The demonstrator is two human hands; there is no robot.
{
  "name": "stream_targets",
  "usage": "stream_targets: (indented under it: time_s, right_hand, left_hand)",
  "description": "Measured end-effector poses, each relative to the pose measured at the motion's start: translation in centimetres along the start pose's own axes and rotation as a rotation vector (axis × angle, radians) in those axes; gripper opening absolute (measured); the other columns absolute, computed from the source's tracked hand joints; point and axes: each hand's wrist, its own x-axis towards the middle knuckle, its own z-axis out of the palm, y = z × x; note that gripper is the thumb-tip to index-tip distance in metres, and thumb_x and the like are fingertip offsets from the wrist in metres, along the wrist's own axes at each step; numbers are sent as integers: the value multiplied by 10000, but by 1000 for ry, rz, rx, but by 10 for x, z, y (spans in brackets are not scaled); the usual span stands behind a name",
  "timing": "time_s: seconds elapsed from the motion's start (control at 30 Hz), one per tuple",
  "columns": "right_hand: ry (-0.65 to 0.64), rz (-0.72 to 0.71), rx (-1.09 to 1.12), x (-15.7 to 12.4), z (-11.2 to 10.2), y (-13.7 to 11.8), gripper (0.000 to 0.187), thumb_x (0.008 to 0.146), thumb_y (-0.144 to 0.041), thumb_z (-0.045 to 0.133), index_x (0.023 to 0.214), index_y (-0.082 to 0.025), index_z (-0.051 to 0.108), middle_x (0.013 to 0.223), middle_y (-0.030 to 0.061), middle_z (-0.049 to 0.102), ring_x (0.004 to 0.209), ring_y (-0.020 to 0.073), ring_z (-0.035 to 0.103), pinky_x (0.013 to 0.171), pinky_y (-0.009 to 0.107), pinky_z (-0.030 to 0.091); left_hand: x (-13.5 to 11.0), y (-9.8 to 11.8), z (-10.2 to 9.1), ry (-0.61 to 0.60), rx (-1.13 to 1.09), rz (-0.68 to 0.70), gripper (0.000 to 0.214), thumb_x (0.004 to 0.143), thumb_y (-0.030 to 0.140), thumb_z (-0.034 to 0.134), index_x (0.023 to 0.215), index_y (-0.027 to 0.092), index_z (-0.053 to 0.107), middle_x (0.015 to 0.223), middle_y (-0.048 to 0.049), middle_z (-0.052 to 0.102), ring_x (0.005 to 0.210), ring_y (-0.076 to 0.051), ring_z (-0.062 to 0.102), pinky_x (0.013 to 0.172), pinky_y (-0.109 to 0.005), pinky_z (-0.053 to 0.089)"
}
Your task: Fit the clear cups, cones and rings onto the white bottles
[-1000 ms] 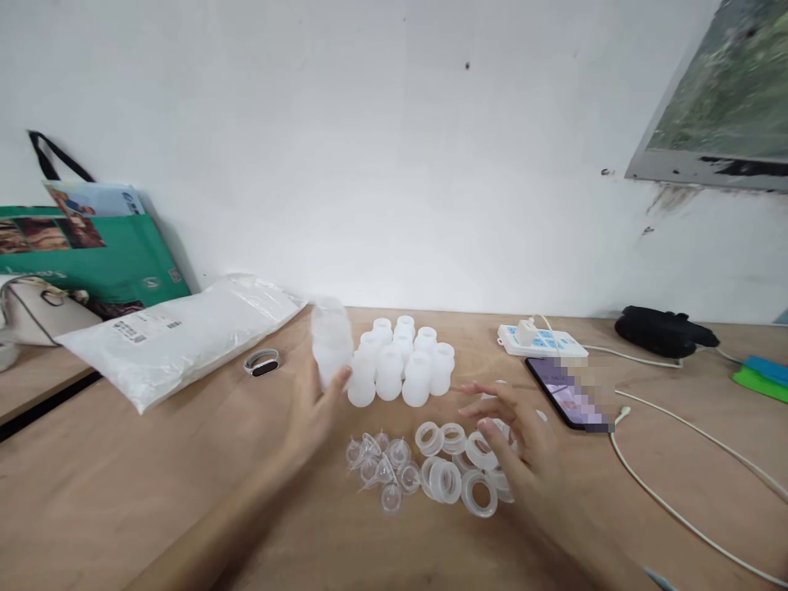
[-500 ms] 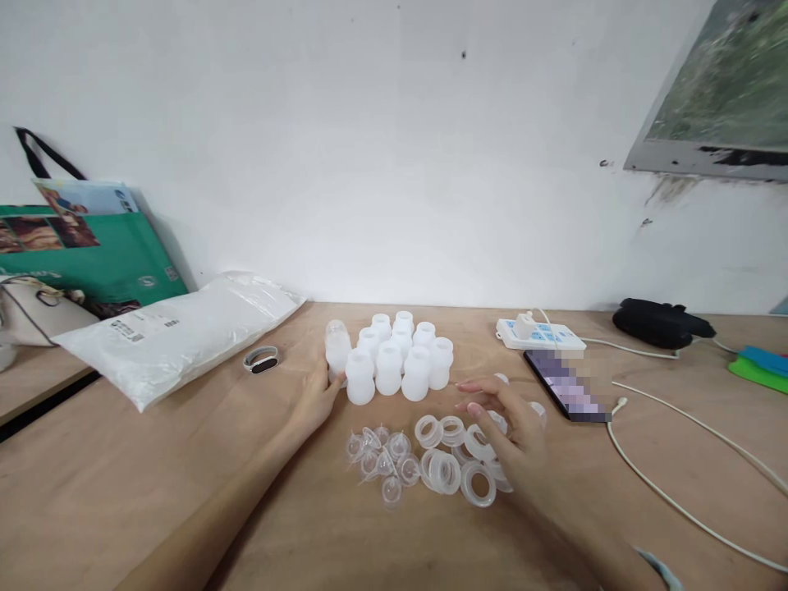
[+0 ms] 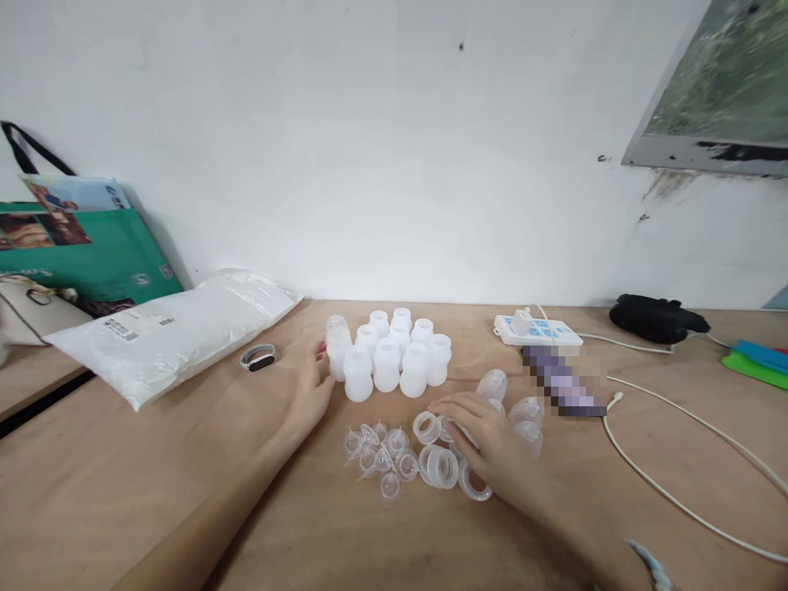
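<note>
My left hand [image 3: 313, 384] is open beside a white baby bottle with a clear dome cap [image 3: 338, 346], its fingers just left of the bottle. Next to that bottle, several white bottles without tops [image 3: 387, 365] stand upright in a cluster. My right hand [image 3: 486, 435] hovers over a pile of translucent screw rings [image 3: 442, 468], fingers stretched out and partly hiding the rings. Left of the rings lie several clear silicone nipples [image 3: 387, 460] in a loose heap. Several clear dome caps [image 3: 492, 384] rest behind and to the right of my right hand.
A white plastic package [image 3: 178, 336] and a smart band [image 3: 258, 358] lie to the left. On the right are a power strip [image 3: 501, 332], a phone [image 3: 561, 379], a white cable [image 3: 665, 509] and a black pouch [image 3: 652, 318]. Behind the package leans a green bag [image 3: 123, 254].
My left hand has let go of the capped bottle and drawn slightly left. My right hand has moved left and down over the rings, uncovering the dome caps.
</note>
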Motion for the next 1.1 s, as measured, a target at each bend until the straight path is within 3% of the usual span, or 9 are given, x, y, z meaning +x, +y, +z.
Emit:
stream_targets:
  time_s: [0.13, 0.2, 0.27, 0.4, 0.47, 0.57, 0.7, 0.9, 1.1]
  right_hand:
    - [-123, -142, -226, -5, 14, 6, 444, 815, 25, 477, 1147, -204, 661, 1259, 106, 685, 1176, 299, 591, 1006, 537, 466]
    - [-135, -144, -282, -7, 19, 10, 414, 781, 39, 502, 1072, -198, 676, 1266, 109, 680, 1200, 313, 572, 1026, 559, 440]
    - [-119, -145, -293, -8, 21, 13, 354, 772, 41, 516, 985, -194, 672, 1245, 120, 680, 1190, 317, 572, 1018, 554, 444]
    - [-76, -114, -255, -6, 19, 12, 292, 813, 17, 504, 948, -209, 630, 1172, 122, 686, 1067, 296, 619, 923, 505, 508]
    - [-41, -80, -218, -4, 16, 8, 271, 846, -2, 483, 967, -208, 611, 1159, 122, 685, 1027, 290, 630, 876, 489, 527]
    - [10, -48, -147, -2, 10, 1, 245, 900, -40, 452, 1013, -205, 594, 1192, 132, 669, 1044, 291, 627, 869, 482, 529]
    - [92, -28, -45, -2, 4, -6, 214, 959, -111, 440, 1065, -217, 593, 1228, 129, 650, 1090, 280, 621, 903, 467, 527]
    - [204, -52, 78, -4, 2, -15, 208, 980, -130, 472, 1116, -239, 586, 1263, 112, 623, 1174, 249, 591, 973, 429, 505]
    - [286, -107, 99, -3, 2, -16, 230, 970, -121, 514, 1164, -227, 578, 1251, 118, 629, 1161, 241, 599, 953, 409, 514]
  left_hand:
    - [-6, 24, -6, 283, 3, -15, 393, 902, 208, 416, 1289, 212, 350, 1276, -119, 484, 1149, -285, 532, 943, -504, 473]
    - [-11, 42, -9, 289, -7, 54, 303, 903, 232, 436, 1205, 214, 424, 1179, -90, 532, 1090, -265, 557, 938, -469, 467]
    - [-17, 61, -11, 209, -21, 152, 212, 910, 263, 467, 1116, 221, 496, 1074, -61, 590, 1027, -242, 588, 919, -425, 471]
    - [-27, 92, -13, -225, 28, 496, 161, 926, 199, 475, 1005, 214, 614, 1006, -55, 672, 959, -221, 612, 848, -384, 437]
    - [-29, 100, -13, -385, 51, 549, 180, 913, 196, 501, 1015, 216, 648, 1024, -54, 687, 964, -220, 614, 840, -376, 415]
    - [-28, 104, -11, -528, 43, 530, 174, 896, 199, 541, 1007, 227, 672, 1035, -45, 695, 982, -219, 617, 846, -370, 397]
    - [-25, 103, -8, -574, -4, 484, 147, 953, 204, 529, 916, 224, 669, 985, -24, 707, 939, -192, 632, 858, -358, 388]
    - [-27, 108, -10, -489, -111, 457, 181, 1012, 190, 402, 980, 218, 578, 1120, -49, 702, 1051, -193, 625, 916, -345, 394]
    - [-29, 112, -10, -514, -123, 408, 253, 1043, 248, 317, 981, 211, 560, 939, -29, 694, 865, -187, 610, 824, -302, 419]
